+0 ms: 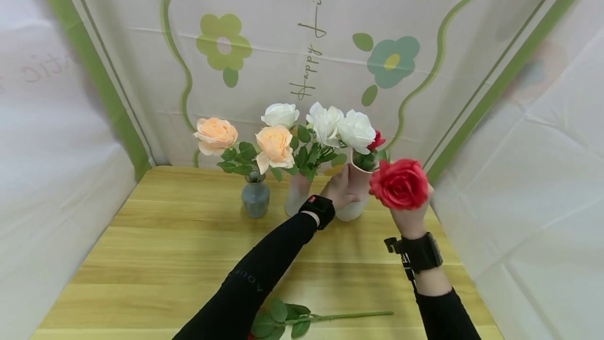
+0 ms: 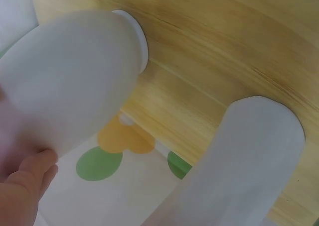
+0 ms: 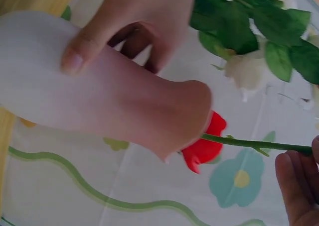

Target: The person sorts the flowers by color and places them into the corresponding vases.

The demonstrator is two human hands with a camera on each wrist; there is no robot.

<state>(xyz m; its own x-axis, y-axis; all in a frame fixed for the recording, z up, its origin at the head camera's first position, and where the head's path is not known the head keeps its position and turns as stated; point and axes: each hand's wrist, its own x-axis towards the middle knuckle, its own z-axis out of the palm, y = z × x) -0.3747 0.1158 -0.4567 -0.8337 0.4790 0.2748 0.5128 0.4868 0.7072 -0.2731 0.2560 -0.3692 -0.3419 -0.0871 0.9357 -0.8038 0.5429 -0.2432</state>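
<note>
My left hand (image 1: 338,191) holds the side of a white-and-pink vase (image 1: 355,204), thumb and fingers spread around its body. In the right wrist view, that vase (image 3: 112,94) has its mouth towards my right hand (image 3: 299,181), which pinches a green stem (image 3: 264,144). The stem's far end is at the vase mouth; whether it is inside cannot be told. In the head view, a red rose (image 1: 400,184) hides part of my right hand (image 1: 412,219). Another red bloom (image 1: 376,140) shows behind the vase mouth.
Left of the held vase stand a second pale vase (image 1: 297,195) and a blue-grey vase (image 1: 255,199). White roses (image 1: 357,131) and peach roses (image 1: 275,146) rise above them. A leafy stem (image 1: 349,316) lies at the table's front. Printed cloth (image 1: 264,67) hangs behind.
</note>
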